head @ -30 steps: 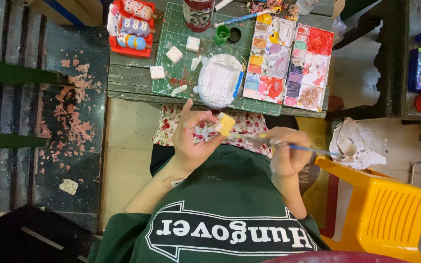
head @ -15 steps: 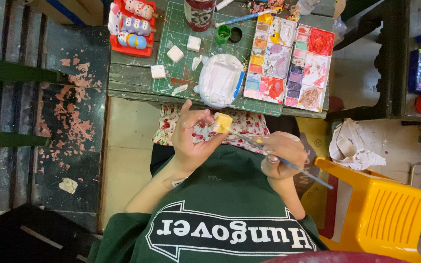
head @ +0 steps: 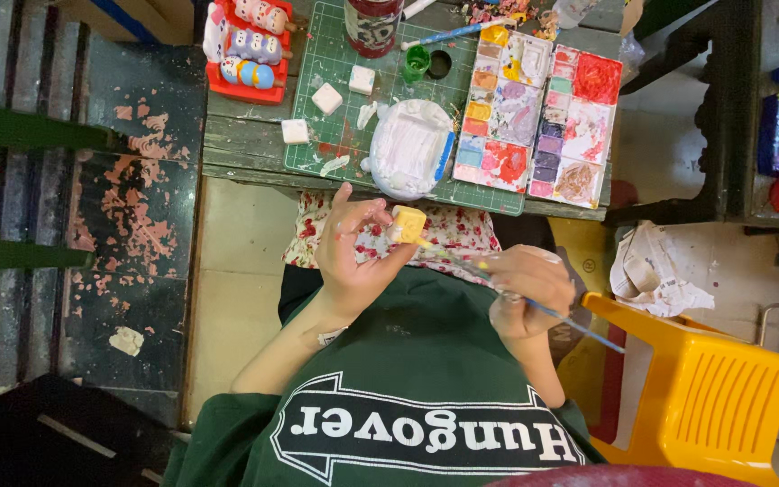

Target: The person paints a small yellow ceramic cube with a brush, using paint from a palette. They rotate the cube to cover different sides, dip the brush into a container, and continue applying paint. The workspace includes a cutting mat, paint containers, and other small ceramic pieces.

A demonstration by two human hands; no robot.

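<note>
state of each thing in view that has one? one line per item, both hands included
left hand: closed around the small yellow block, held up
right hand: gripping the paintbrush, tip at the block
small yellow block: painted yellow
paint palette: open, wells smeared with mixed colours
green paint pot: lid off
white blocks: unpainted, lying on the green cutting mat

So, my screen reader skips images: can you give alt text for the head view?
The left hand holds a small yellow block while the right hand touches a thin paintbrush to it. Beyond them, a paint palette sits on a green cutting mat.
</note>
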